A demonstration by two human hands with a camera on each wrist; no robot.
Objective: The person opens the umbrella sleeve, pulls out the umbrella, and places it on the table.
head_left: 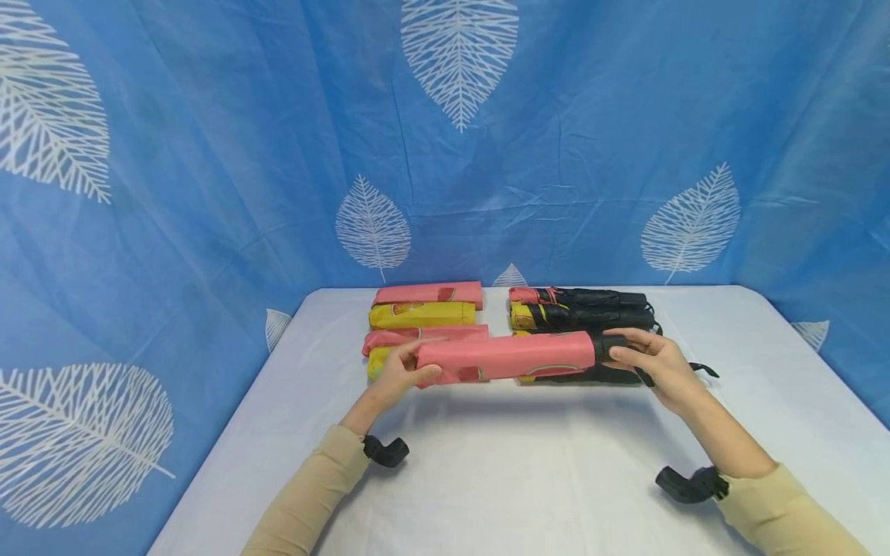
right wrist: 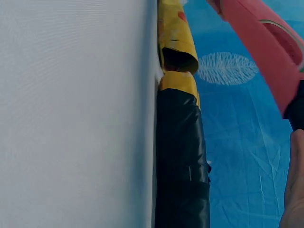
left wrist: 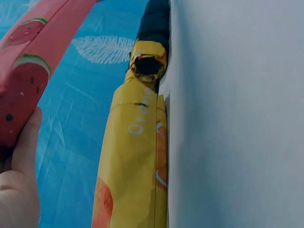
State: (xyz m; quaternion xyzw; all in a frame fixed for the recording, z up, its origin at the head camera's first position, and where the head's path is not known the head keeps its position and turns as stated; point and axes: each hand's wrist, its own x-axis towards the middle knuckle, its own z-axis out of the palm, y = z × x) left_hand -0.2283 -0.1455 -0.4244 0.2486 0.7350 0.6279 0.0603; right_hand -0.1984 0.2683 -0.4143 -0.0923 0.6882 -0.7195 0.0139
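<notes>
A folded umbrella in a pink sleeve with watermelon prints (head_left: 507,359) is held level above the table, also visible as a pink sleeve (left wrist: 28,66) in the left wrist view. My left hand (head_left: 399,378) grips the sleeve's left end between thumb and fingers. At the other end, my right hand (head_left: 657,363) holds the black handle (head_left: 608,347), which sticks out of the sleeve. Behind the held umbrella lie a yellow sleeve (left wrist: 130,156) with orange prints and a black folded umbrella (right wrist: 183,156) with a yellow end, both partly hidden in the head view.
Farther back on the white table (head_left: 501,463) lie pink (head_left: 417,293) and yellow (head_left: 424,314) sleeves on the left. Several black folded umbrellas (head_left: 591,316) with pink or yellow ends form a right column. A blue leaf-print curtain (head_left: 556,154) hangs behind.
</notes>
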